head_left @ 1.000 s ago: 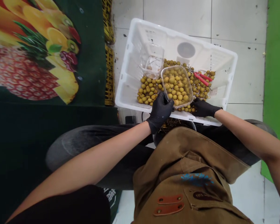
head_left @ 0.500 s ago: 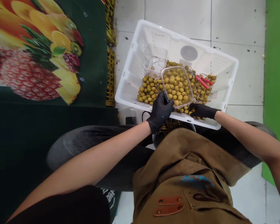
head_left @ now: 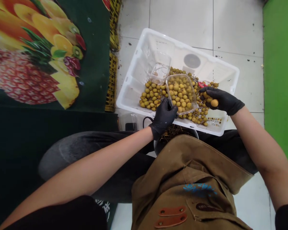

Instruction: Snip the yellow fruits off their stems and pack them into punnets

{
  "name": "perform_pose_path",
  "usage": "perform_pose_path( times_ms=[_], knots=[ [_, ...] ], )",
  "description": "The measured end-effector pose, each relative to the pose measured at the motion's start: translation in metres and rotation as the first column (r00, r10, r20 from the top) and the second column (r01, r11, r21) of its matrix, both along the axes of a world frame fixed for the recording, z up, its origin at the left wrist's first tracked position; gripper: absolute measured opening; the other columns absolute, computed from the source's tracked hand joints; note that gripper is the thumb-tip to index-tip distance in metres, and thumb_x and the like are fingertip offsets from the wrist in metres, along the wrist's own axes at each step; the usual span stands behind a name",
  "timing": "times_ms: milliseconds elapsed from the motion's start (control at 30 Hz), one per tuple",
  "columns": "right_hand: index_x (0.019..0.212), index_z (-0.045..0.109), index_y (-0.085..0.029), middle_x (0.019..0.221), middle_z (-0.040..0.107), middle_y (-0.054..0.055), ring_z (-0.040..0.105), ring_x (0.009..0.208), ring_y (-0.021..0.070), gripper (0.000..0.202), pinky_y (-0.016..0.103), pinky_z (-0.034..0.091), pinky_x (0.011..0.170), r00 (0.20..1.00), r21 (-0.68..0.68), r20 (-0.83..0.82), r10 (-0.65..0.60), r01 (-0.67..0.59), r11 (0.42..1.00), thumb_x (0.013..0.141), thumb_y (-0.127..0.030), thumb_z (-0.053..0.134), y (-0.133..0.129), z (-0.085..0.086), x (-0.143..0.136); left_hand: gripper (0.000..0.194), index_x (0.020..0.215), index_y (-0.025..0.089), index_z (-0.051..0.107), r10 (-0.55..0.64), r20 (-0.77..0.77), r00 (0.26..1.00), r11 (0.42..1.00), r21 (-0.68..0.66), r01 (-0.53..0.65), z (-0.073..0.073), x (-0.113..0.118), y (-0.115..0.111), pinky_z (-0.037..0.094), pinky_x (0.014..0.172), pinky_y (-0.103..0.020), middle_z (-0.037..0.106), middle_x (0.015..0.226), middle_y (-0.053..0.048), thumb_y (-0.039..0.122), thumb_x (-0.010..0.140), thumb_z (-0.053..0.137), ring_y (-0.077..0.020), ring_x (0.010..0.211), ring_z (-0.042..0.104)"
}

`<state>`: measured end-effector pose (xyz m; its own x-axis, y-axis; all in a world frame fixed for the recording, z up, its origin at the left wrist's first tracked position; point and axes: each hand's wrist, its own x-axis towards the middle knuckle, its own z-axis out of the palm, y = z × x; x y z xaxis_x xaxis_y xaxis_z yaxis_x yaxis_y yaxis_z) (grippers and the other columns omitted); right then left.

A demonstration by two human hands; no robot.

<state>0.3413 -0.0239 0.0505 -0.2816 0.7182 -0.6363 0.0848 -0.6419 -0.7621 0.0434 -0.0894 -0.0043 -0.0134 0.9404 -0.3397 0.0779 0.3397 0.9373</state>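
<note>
My left hand [head_left: 164, 116], in a black glove, grips the near left corner of a clear plastic box [head_left: 195, 108]. Round yellow-brown longans [head_left: 180, 95] lie inside that box. My right hand [head_left: 222, 99], also gloved in black, is curled around a few longans [head_left: 214, 103] at the right side of the white crate [head_left: 129, 107]. More loose longans [head_left: 150, 95] cover the crate's bottom around the box. Red-handled clippers [head_left: 201, 84] lie on the fruit just beyond my right fingertips, partly hidden by them.
A second clear plastic box [head_left: 160, 68] stands in the crate's back left part. Below the crate's near edge, a bucket [head_left: 156, 145] holds stems. Yellow crates [head_left: 111, 83] are at the left, beside a dark fruit-printed sheet [head_left: 93, 64]. Something green [head_left: 280, 80] borders the tiled floor.
My right hand has risen from the crate's near edge toward the clippers and now has longans in its fingers. My left hand still grips the box.
</note>
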Motion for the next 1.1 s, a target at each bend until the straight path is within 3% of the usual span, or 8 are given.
perform_pose_path(
  times_ms=[167, 367, 567, 700, 767, 867, 967, 1100],
  knots=[
    [0.125, 0.078, -0.027, 0.113, 0.079, 0.003, 0.072, 0.078, 0.0153, 0.043, 0.026, 0.061, 0.058, 0.993, 0.096, -0.092, -0.073, 0.082, 0.992, 0.093, -0.05, 0.096, 0.003, 0.012, -0.027, 0.026, 0.085, 0.025, 0.053, -0.051, 0.003, 0.999, 0.998, -0.023, 0.051, -0.001, 0.005, -0.002, 0.05, 0.062, -0.025, 0.056, 0.075, 0.006, 0.016, 0.092, 0.077, -0.0151, 0.068, 0.061],
    [0.144, 0.077, -0.03, 0.137, 0.08, 0.007, 0.081, 0.107, 0.0229, 0.047, 0.045, 0.079, 0.088, 1.0, 0.322, 0.025, -0.003, -0.005, 0.947, 0.1, -0.039, 0.091, -0.004, 0.023, -0.055, 0.022, 0.088, 0.024, 0.056, -0.125, 0.003, 0.992, 0.992, -0.034, 0.125, -0.001, 0.01, -0.007, 0.048, 0.065, -0.026, 0.061, 0.08, 0.003, 0.018, 0.096, 0.075, -0.0164, 0.073, 0.062],
    [0.171, 0.064, -0.028, 0.134, 0.082, 0.01, 0.08, 0.082, 0.019, 0.08, 0.042, 0.078, 0.076, 0.969, 0.356, 0.247, 0.004, -0.094, 0.93, 0.097, -0.04, 0.092, -0.003, 0.017, -0.06, 0.019, 0.09, 0.024, 0.059, -0.125, 0.031, 0.992, 0.992, -0.03, 0.126, -0.003, 0.007, -0.008, 0.049, 0.066, -0.025, 0.063, 0.082, 0.003, 0.019, 0.095, 0.076, -0.0162, 0.075, 0.061],
    [0.187, 0.052, -0.038, 0.151, 0.08, 0.01, 0.083, 0.09, 0.0211, 0.09, 0.041, 0.076, 0.078, 0.946, 0.32, 0.276, 0.17, -0.257, 0.912, 0.103, -0.043, 0.084, -0.008, 0.034, -0.056, 0.021, 0.09, 0.024, 0.057, -0.114, 0.031, 0.993, 0.993, -0.034, 0.115, 0.002, 0.009, -0.008, 0.049, 0.065, -0.024, 0.061, 0.082, 0.005, 0.019, 0.094, 0.078, -0.0144, 0.072, 0.061],
    [0.181, 0.06, -0.039, 0.153, 0.079, 0.009, 0.082, 0.091, 0.022, 0.078, 0.041, 0.074, 0.077, 0.931, 0.354, 0.32, 0.173, -0.287, 0.89, 0.106, -0.048, 0.081, -0.01, 0.039, -0.047, 0.023, 0.09, 0.024, 0.056, -0.114, 0.043, 0.992, 0.992, -0.053, 0.117, 0.006, 0.011, -0.01, 0.049, 0.065, -0.024, 0.059, 0.08, 0.006, 0.018, 0.095, 0.077, -0.0137, 0.069, 0.062],
    [0.153, 0.079, -0.033, 0.135, 0.083, 0.012, 0.081, 0.088, 0.0251, 0.053, 0.048, 0.072, 0.082, 0.884, 0.48, 0.464, -0.049, -0.205, 0.853, 0.107, -0.058, 0.08, -0.009, 0.034, -0.027, 0.022, 0.091, 0.024, 0.055, -0.146, 0.042, 0.988, 0.987, -0.066, 0.149, 0.011, 0.012, -0.015, 0.05, 0.068, -0.026, 0.06, 0.08, 0.006, 0.016, 0.096, 0.075, -0.0146, 0.07, 0.063],
    [0.13, 0.083, -0.029, 0.12, 0.084, 0.016, 0.082, 0.099, 0.0343, 0.04, 0.064, 0.069, 0.103, 0.833, 0.552, 0.529, -0.159, -0.196, 0.811, 0.105, -0.06, 0.079, 0.002, 0.026, -0.021, 0.02, 0.09, 0.024, 0.057, -0.196, -0.001, 0.981, 0.98, -0.035, 0.196, 0.016, 0.012, -0.023, 0.054, 0.078, -0.03, 0.063, 0.081, 0.004, 0.014, 0.096, 0.074, -0.0174, 0.079, 0.064],
    [0.129, 0.084, -0.026, 0.144, 0.083, 0.017, 0.079, 0.126, 0.038, 0.033, 0.064, 0.06, 0.125, 0.842, 0.584, 0.537, 0.055, -0.417, 0.697, 0.106, -0.048, 0.077, 0.025, 0.028, -0.083, 0.02, 0.09, 0.024, 0.056, -0.251, -0.073, 0.965, 0.967, 0.015, 0.253, 0.021, 0.011, -0.029, 0.055, 0.086, -0.035, 0.068, 0.086, 0.001, 0.018, 0.097, 0.074, -0.0215, 0.089, 0.065]
  ],
)
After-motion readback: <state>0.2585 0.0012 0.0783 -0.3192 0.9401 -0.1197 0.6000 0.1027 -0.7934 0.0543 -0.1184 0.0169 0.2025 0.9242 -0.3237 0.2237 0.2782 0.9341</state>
